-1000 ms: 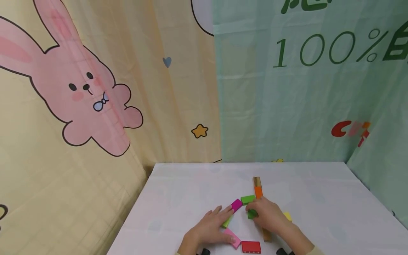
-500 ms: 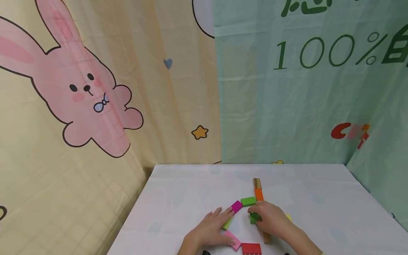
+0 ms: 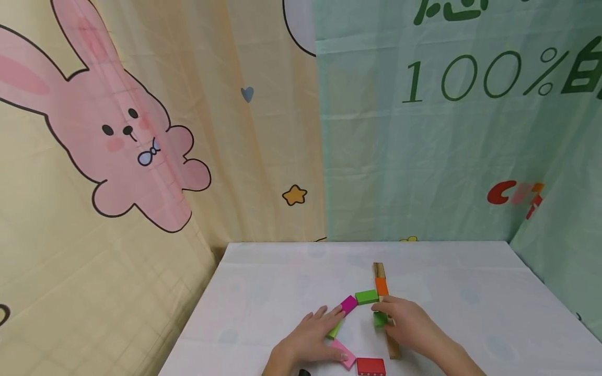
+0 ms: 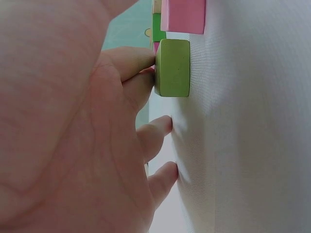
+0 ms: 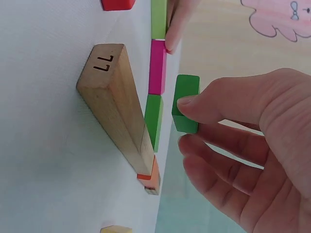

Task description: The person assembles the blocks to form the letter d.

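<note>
My right hand (image 3: 411,326) pinches a dark green wooden block (image 5: 186,99) between thumb and fingers, close to the long plain wooden block (image 5: 114,102) stamped with a mark on its end. My left hand (image 3: 310,334) lies with fingers spread over a curved row of blocks. Fingertips touch the light green block (image 4: 174,68) and reach the magenta block (image 3: 349,304); the thumb is at the pink block (image 3: 343,354). Another green block (image 3: 367,297) lies at the row's far end, beside an orange block (image 3: 381,286).
A red block (image 3: 371,366) lies at the near end of the curve. Beyond the orange block lies a short plain wooden block (image 3: 379,269). A pale yellow block (image 5: 116,229) shows at the lower edge of the right wrist view. Printed curtains (image 3: 263,146) hang behind the white table (image 3: 263,277).
My right hand has shifted right with the green block, now overlapping the plain wooden block in the head view. The left hand and the curved row have stayed in place.
</note>
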Demonstrator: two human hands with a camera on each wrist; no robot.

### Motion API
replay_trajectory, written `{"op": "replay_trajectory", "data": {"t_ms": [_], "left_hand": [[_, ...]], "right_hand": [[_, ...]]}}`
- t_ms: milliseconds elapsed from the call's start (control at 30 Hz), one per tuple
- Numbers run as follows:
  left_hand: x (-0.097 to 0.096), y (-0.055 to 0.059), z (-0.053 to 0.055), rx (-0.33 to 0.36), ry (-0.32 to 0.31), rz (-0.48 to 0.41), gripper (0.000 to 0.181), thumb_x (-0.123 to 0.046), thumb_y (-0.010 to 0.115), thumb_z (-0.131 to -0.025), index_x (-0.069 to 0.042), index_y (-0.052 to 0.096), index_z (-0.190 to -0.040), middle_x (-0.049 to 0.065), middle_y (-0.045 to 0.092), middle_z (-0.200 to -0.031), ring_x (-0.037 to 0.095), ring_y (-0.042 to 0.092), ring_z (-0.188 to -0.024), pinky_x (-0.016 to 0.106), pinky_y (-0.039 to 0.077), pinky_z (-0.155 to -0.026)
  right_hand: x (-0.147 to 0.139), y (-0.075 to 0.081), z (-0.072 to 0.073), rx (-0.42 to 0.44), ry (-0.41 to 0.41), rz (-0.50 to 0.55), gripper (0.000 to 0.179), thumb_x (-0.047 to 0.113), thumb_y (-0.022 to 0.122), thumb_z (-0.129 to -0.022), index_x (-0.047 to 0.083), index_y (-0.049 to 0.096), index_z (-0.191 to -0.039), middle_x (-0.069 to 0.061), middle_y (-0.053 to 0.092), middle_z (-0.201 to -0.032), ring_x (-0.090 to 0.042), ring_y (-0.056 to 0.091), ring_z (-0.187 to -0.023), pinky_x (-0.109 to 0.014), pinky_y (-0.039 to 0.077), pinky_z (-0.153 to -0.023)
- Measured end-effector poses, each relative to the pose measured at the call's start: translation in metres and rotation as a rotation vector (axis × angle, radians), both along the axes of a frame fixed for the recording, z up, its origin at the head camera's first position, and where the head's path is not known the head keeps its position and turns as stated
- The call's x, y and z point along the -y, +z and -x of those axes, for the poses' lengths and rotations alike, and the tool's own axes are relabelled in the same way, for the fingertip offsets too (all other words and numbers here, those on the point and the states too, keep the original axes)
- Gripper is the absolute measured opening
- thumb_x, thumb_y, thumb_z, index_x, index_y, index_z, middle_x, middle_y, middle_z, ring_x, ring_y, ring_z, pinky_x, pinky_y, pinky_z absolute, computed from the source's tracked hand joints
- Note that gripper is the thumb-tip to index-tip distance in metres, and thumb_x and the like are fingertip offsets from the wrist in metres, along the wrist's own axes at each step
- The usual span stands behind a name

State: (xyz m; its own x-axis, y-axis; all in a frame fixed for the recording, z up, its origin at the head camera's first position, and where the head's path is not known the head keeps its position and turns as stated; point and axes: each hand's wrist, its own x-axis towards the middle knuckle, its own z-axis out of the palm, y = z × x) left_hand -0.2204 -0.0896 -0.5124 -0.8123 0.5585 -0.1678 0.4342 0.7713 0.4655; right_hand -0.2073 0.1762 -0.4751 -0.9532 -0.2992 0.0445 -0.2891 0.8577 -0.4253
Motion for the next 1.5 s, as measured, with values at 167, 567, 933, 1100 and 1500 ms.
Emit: {"op": "replay_trajectory", "data": {"t_ms": [167, 567, 933, 1100, 1500], "left_hand": [[0.0, -0.002, -0.002, 0.004, -0.002, 0.0, 0.094, -0.076, 0.068, -0.075, -0.042, 0.034, -0.156, -0.021, 0.028, -0.16, 0.027, 0.021, -0.151, 0.059, 0.021, -0.116], [-0.002, -0.004, -0.005, 0.016, 0.008, 0.01, 0.094, -0.075, 0.068, -0.075, -0.043, 0.033, -0.156, -0.022, 0.028, -0.159, 0.026, 0.021, -0.151, 0.059, 0.02, -0.116], [0.002, -0.002, -0.002, -0.031, -0.015, -0.006, 0.095, -0.075, 0.068, -0.076, -0.04, 0.033, -0.157, -0.02, 0.026, -0.161, 0.026, 0.02, -0.151, 0.059, 0.019, -0.117], [0.005, -0.002, -0.002, -0.032, -0.015, -0.012, 0.096, -0.076, 0.068, -0.076, -0.039, 0.033, -0.157, -0.019, 0.026, -0.161, 0.028, 0.019, -0.151, 0.058, 0.018, -0.117], [0.002, -0.003, 0.006, -0.058, -0.037, -0.014, 0.098, -0.078, 0.064, -0.076, -0.038, 0.029, -0.158, -0.02, 0.023, -0.162, 0.027, 0.017, -0.152, 0.058, 0.017, -0.118]], "right_hand": [[-0.003, 0.003, -0.01, -0.011, 0.004, -0.015, 0.035, 0.007, 0.087, -0.075, 0.019, 0.077, -0.106, 0.013, 0.064, -0.091, -0.011, 0.058, -0.082, -0.041, 0.058, -0.08], [-0.012, 0.001, -0.026, 0.029, -0.025, -0.012, 0.039, 0.016, 0.09, -0.072, 0.017, 0.078, -0.109, 0.013, 0.063, -0.09, -0.01, 0.058, -0.081, -0.04, 0.058, -0.079], [-0.019, 0.0, -0.038, 0.036, 0.051, -0.044, 0.038, 0.015, 0.089, -0.073, 0.019, 0.078, -0.109, 0.015, 0.057, -0.085, -0.005, 0.049, -0.072, -0.026, 0.055, -0.07], [-0.016, -0.005, -0.043, 0.073, 0.094, 0.011, 0.037, 0.015, 0.089, -0.074, 0.018, 0.078, -0.109, 0.014, 0.057, -0.087, -0.005, 0.051, -0.073, -0.027, 0.057, -0.071], [-0.018, -0.009, -0.051, 0.147, 0.165, 0.023, 0.035, 0.014, 0.087, -0.075, 0.019, 0.078, -0.108, 0.015, 0.057, -0.088, -0.004, 0.05, -0.073, -0.025, 0.054, -0.068]]}}
